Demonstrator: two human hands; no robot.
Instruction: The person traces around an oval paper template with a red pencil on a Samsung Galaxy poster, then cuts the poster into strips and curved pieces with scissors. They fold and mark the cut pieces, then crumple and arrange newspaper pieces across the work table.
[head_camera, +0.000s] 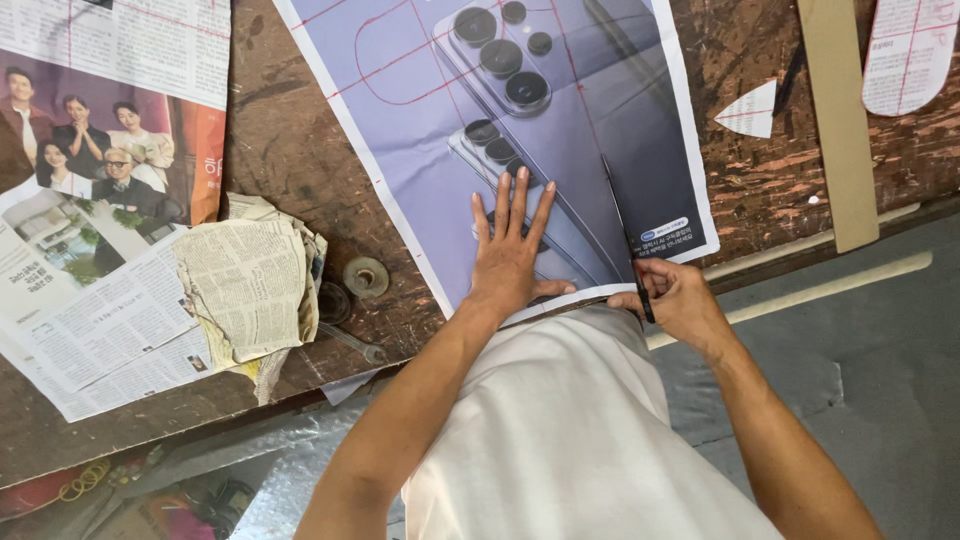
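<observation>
Cutting a purple printed sheet with scissors on a worn wooden surface.

The left hand (510, 255) lies flat with fingers spread, pressing the purple sheet (420, 130) near its lower edge, close to the person's body. The right hand (675, 295) is closed around the handles of dark scissors (622, 225), whose blades point away from the body along a red line drawn on the sheet. To the left on the surface (290, 150) lie a crumpled wad of newspaper (250, 285), a metal ring (366, 276) and flat newspaper pages (90, 180); a cardboard strip (838, 120) lies at the right.
</observation>
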